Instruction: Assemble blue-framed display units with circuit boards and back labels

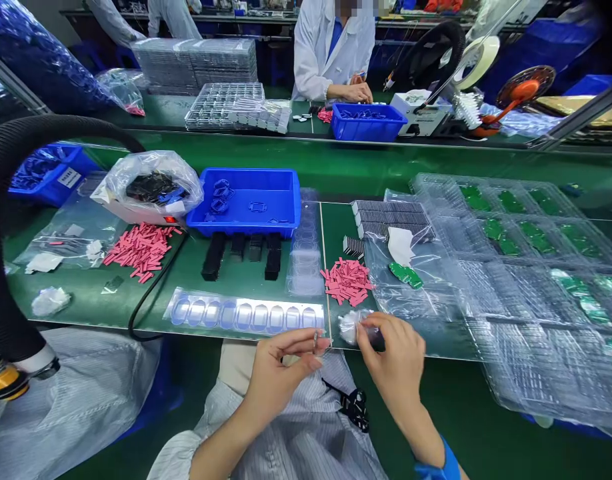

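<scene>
Near the front edge of the green table, my left hand (286, 363) pinches a small, thin part (315, 339) between thumb and fingers; its details are too small to tell. My right hand (393, 353) is at a crumpled white wad (353, 327) to the right, thumb and index finger closed at its edge. Whether the fingers grip the wad or a smaller thing is hidden. A clear strip with a row of oval films (243, 315) lies behind and left of my left hand. A pile of pink pieces (348, 281) sits just beyond the wad.
Blue tray (251, 200) stands behind black blocks (215, 257). Clear trays with green boards (536, 233) fill the right. A bag-lined box (151, 187), more pink pieces (141, 250) and a black hose (1, 220) are left. A co-worker (333, 53) sits opposite.
</scene>
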Available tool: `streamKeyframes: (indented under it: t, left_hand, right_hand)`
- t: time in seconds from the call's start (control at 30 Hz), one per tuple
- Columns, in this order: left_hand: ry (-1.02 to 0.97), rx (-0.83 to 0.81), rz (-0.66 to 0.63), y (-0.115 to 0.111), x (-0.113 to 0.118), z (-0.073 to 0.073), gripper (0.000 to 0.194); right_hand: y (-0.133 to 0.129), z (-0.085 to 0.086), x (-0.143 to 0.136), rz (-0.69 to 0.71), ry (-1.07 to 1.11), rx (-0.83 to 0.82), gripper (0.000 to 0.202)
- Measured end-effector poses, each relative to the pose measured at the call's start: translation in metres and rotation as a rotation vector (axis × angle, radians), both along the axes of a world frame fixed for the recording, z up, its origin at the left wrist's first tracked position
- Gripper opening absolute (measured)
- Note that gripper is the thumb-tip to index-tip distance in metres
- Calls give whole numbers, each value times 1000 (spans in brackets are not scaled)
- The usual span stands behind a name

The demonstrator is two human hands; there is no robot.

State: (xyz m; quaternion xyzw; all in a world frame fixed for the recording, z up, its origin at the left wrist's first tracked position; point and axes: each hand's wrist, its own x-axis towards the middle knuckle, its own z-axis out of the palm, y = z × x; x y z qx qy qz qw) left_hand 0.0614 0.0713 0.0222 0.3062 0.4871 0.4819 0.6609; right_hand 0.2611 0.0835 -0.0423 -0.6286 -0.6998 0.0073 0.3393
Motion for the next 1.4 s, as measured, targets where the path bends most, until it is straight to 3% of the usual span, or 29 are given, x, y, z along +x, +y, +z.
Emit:
streamKeyframes:
  t: [0.17, 0.27, 0.37, 0.47, 0.57, 0.63, 0.77, 0.83, 0.93, 1.03, 1.13, 1.23, 1.3, 1.4]
  left_hand:
    - [143, 125, 10, -4, -4, 5, 34]
    - [152, 159, -4, -5, -7, 3, 42]
    - [-19, 93, -62, -4, -8, -3, 61]
    - [-297, -41, -265, -3, -8, -11, 84]
    - [-453, -145, -479, -6, -12, -21, 87]
    - [-501, -209, -530, -9, -15, -26, 82]
    - [-440, -292, -543, -11, -18, -32, 85]
    - [-160, -148, -560, -2, -22, -27, 91]
    - [448, 203, -451, 34, -38, -8, 82]
    - [759, 341, -264, 97, -67, 12, 42]
    - [1029, 421, -167, 173, -95, 17, 28]
    - [1205, 455, -197, 234, -113, 7, 24]
    - [1275, 465, -241, 260, -117, -2, 25]
    - [1328, 491, -291, 276, -120, -12, 27]
  right_hand:
    - [-8, 2, -3, 194, -256, 154, 17]
    - [-10, 12, -5, 245, -150, 158, 17]
    - [-8, 30, -11, 365, 182, -21, 23]
    - [-3, 50, -20, 589, 441, -297, 34]
    - [5, 65, -30, 855, 559, -434, 30]
    - [10, 71, -35, 970, 593, -505, 27]
    - [19, 71, -36, 1006, 578, -488, 28]
    - [24, 59, -28, 908, 543, -341, 27]
    - [31, 28, -8, 556, 410, -42, 19]
    - [35, -4, 7, 307, 289, 146, 16]
    - [33, -21, 10, 285, 257, 212, 17]
    - [31, -23, 7, 307, 240, 234, 20]
    - [31, -21, 5, 311, 232, 235, 21]
    - [31, -20, 5, 290, 237, 233, 20]
